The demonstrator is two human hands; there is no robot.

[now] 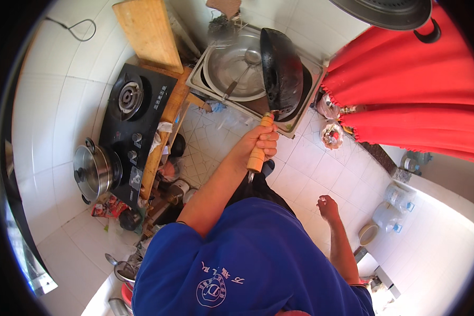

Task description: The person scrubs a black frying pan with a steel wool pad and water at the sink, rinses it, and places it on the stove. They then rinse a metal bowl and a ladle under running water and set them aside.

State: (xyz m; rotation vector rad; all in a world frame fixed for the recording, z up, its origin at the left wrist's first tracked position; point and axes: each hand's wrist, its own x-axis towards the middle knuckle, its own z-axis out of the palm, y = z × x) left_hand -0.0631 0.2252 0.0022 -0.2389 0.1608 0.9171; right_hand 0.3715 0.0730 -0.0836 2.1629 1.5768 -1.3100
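My left hand grips the wooden handle of a black wok. The wok is tilted steeply on its side above the right part of a metal sink. Beside it, partly covered by the wok, a wide steel basin sits in the sink. A ladle with a dark handle rests in the basin, its handle over the rim. My right hand hangs low at my side, away from the sink, fingers loosely curled; nothing shows in it, though its inside is hidden.
Left of me stands a black gas hob with a lidded steel pot. A wooden cutting board leans on the wall behind it. At right hang a red curtain and a dark pan. Plastic bottles and a bowl lie beyond my right arm.
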